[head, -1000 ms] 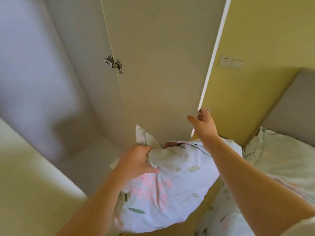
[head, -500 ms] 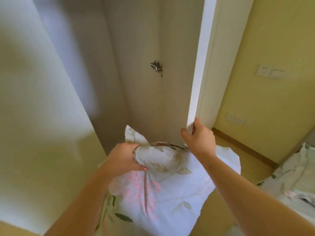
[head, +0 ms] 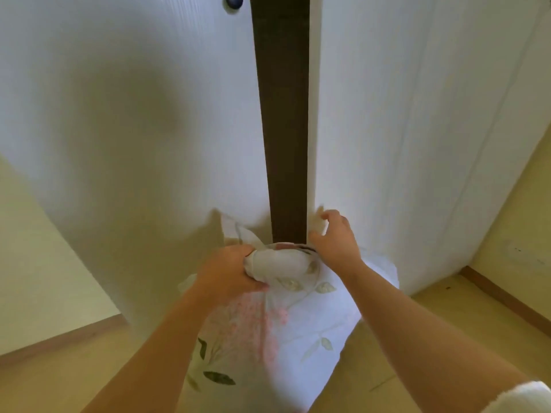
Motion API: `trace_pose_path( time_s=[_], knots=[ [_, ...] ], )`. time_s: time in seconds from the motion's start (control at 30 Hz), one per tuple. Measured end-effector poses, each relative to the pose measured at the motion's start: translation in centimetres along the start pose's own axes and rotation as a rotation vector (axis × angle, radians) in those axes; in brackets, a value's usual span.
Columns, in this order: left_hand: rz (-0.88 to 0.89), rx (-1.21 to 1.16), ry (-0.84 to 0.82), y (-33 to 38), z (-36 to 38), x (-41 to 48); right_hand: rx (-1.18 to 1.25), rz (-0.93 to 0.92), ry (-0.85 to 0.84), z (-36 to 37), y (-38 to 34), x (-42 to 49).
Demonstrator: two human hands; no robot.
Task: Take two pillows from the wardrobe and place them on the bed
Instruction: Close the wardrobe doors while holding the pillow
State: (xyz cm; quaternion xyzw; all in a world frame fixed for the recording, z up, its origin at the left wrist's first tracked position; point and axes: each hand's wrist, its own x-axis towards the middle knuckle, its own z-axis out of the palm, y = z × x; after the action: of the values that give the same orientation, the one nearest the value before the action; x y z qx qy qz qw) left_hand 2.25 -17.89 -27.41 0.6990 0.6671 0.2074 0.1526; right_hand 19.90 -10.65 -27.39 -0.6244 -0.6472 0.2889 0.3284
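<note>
Pillow [head: 298, 332], white with pink blossoms and green leaves, hangs low in front of the wardrobe [head: 134, 114], above the wood floor [head: 59, 380]; left hand [head: 229, 274] is clenched around a bunched corner of it. Right hand [head: 334, 239], fingers curled and loosely spread, rests against the edge of the right wardrobe door [head: 387, 114], beside a dark gap between the two doors. No brand, label or readable writing shows on pillow or wardrobe.
</note>
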Motion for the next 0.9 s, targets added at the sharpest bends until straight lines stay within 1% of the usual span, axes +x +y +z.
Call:
trace_pose_path(
  time_s=[0.1, 0.17, 0.23, 0.3, 0.47, 0.6, 0.7, 0.77, 0.9],
  knots=[
    [-0.074, 0.022, 0.046, -0.9, -0.3, 0.2, 0.051, -0.106, -0.047, 1.0, -1.0, 0.7],
    [-0.09, 0.049, 0.1, -1.1, -0.3, 0.4, 0.094, -0.161, -0.077, 1.5, -1.6, 1.9],
    [-0.091, 0.046, 0.146, -1.3, -0.1, 0.7, 0.165, -0.141, -0.083, 1.8, -2.4, 3.1],
    [-0.103, 0.032, 0.157, -1.5, 0.0, 1.1, 0.204, -0.105, -0.113, 2.1, -2.8, 4.1],
    [-0.164, 0.015, 0.19, -1.5, 0.0, 3.1, 0.225, -0.146, -0.343, 1.3, -2.8, 6.2],
    [-0.226, -0.04, 0.251, -1.2, 0.3, 4.7, 0.068, -0.167, -0.381, 2.0, -3.3, 8.2],
    [-0.289, -0.069, 0.301, -1.4, 1.0, 5.4, 0.012, -0.198, -0.415, 2.9, -3.7, 9.8],
    [-0.298, -0.079, 0.313, -1.5, 1.5, 5.8, -0.046, -0.207, -0.437, 3.1, -3.9, 10.7],
    [-0.312, -0.096, 0.339, -1.3, 1.9, 6.6, -0.004, -0.205, -0.459, 4.0, -3.8, 12.1]
  ],
)
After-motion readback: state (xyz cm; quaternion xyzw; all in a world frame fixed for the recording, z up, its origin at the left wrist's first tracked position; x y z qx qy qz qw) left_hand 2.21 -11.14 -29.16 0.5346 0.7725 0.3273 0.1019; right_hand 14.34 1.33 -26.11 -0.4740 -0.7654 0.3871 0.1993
